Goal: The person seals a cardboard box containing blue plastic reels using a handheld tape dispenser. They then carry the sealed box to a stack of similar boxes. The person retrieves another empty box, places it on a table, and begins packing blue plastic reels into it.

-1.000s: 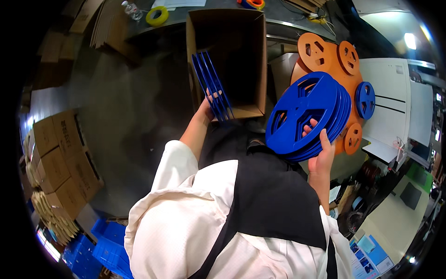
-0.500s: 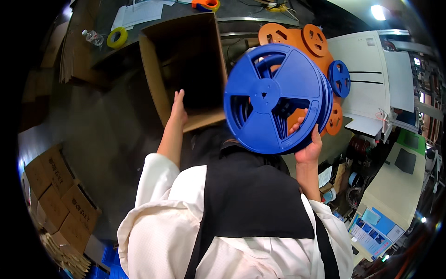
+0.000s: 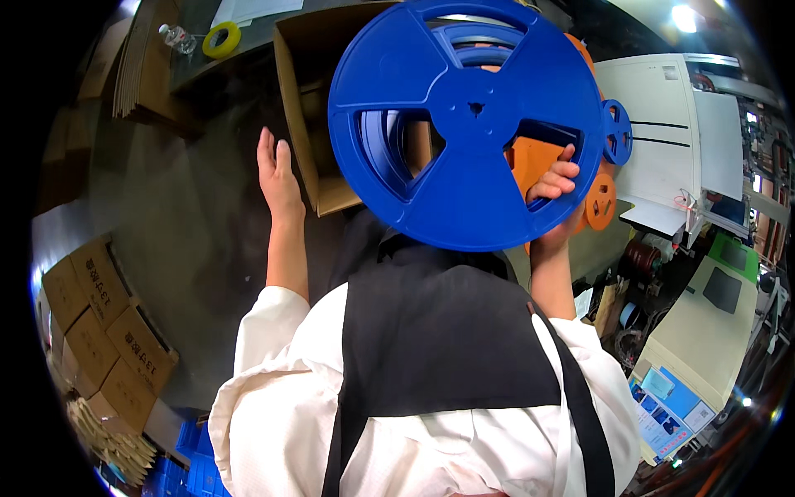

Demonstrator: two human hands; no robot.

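Observation:
A stack of blue plastic reels (image 3: 397, 182) is up in front of me, its round face toward me. My right hand (image 3: 553, 184) grips it at the lower right, fingers hooked through a cutout in the face. Behind the reels stands an open cardboard box (image 3: 298, 124), whose right part they hide. My left hand (image 3: 280, 178) is raised just left of the box, fingers stretched and nothing in it. Through the reels' cutouts I see orange plastic (image 3: 534, 161) and brown cardboard.
Orange reels (image 3: 601, 201) and another blue reel (image 3: 617, 132) are at the right, by a white cabinet (image 3: 654, 166). Yellow tape (image 3: 221, 40) and a clear bottle (image 3: 177, 38) lie on the dark table at the far left. Closed cartons (image 3: 95, 340) are stacked at the lower left.
The blue reels have moved up and left and look larger, now overlapping the box. My left hand has shifted left, from in front of the box's opening to outside its left wall.

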